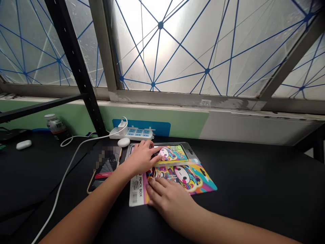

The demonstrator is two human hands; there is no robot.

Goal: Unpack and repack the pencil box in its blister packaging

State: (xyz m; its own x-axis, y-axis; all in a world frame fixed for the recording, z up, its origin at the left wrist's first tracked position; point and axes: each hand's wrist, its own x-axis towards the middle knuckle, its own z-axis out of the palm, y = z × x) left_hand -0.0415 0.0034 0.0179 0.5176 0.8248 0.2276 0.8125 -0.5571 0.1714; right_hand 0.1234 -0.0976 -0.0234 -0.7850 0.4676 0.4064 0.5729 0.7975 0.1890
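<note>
A bright cartoon-printed card (207,181) marked "PENCIL BOX" lies on the black table. A clear plastic package (194,154) with a matching colourful box in it rests over the card's far part. My left hand (143,157) is on the left side of this package, its thumb and fingers spread apart. My right hand (169,196) lies on the near left part of the card, its fingers extended and close together, covering part of the print. Neither hand has anything visible wrapped in its fingers.
Left of the card lies a phone (108,166). A white round item (123,142) sits by the power strip (138,133), from which a white cable (66,173) runs forward. A bottle (57,127), a white case (23,145) and a black post (86,91) stand left.
</note>
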